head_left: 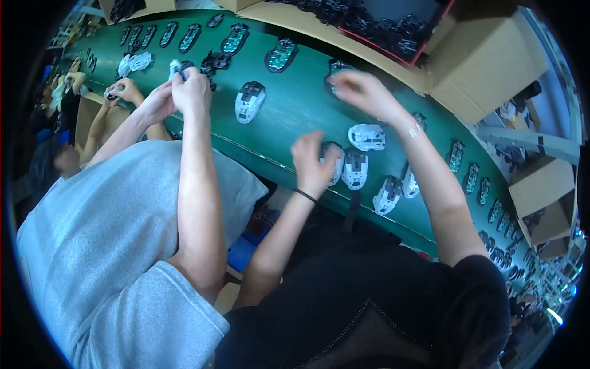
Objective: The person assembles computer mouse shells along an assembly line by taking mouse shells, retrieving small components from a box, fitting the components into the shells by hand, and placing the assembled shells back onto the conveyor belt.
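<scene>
My left hand (312, 161), slightly blurred, has its fingers and thumb apart beside a white and dark-grey computer mouse shell (334, 165) near the belt's front edge. Nothing shows in its grasp. Farther out, my right hand (364, 95) reaches over a black mouse base with a green circuit board (332, 67). Its fingers bend down at that base and are smeared, so a grip cannot be made out. Between my arms lie another upright shell (355, 170) and a sideways white shell (367, 138). Two more shells (387, 195) (410, 186) rest by my right forearm.
The green conveyor belt (295, 98) carries mouse bases (282, 55) along its far side, left and right. One shell (250, 103) lies left of my hands. A co-worker in grey holds a small part (179, 69) at left. Cardboard boxes (491, 61) and a red-edged tray (393, 46) border the far side.
</scene>
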Demonstrator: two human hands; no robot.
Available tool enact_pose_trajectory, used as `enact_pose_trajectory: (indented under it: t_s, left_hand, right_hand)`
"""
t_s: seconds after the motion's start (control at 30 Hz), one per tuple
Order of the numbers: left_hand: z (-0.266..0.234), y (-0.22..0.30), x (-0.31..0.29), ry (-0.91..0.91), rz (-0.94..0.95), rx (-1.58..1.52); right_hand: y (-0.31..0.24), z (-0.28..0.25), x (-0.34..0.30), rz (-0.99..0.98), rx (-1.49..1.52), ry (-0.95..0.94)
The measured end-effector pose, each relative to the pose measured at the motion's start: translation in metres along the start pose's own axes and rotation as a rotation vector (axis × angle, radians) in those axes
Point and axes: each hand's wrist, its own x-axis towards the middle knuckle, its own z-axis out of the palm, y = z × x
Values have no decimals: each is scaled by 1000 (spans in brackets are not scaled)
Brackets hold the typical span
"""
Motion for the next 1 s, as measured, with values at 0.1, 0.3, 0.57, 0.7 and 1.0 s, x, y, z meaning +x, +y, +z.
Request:
enact_pose_trajectory:
  t_s: [0.1,0.3,0.57,0.7,1.0]
  left_hand:
    - [15,43,-33,-266,124,197]
    - [24,13,-40,-386,280,528]
    - [-16,-24,28,-211,167,582]
    - [-4,-11,13,-104,267,308]
    - [43,10,-28,-502,460,441]
  right_hand:
    - [31,13,-93,103,-458,6]
    - [50,51,-127,262,-527,46]
    - [50,93,-126,-53,-443,628]
    - [52,120,-146,-19,-564,623]
    - [37,65,-247,618,-757,781]
